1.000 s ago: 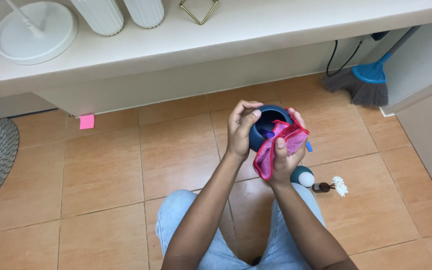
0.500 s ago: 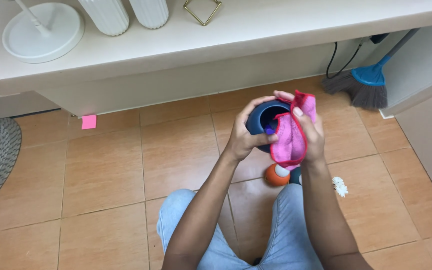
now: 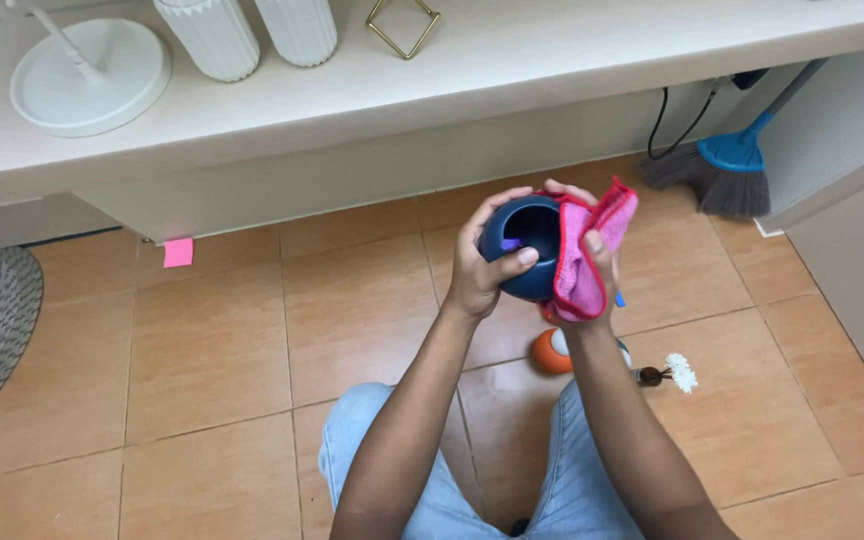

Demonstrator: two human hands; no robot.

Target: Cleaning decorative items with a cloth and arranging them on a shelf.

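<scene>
A round dark-blue vase (image 3: 522, 245) (opening facing up) is clasped at frame centre by the left hand (image 3: 480, 270); at its three o'clock, a pink cloth (image 3: 584, 258) is pressed on by the right hand (image 3: 597, 262), fingers closed.

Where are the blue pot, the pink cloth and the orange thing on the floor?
blue pot (image 3: 514, 262), head view, its outer wall below the opening.
pink cloth (image 3: 580, 262), head view, the fold over the right palm.
orange thing (image 3: 550, 354), head view, its rounded orange side.
</scene>
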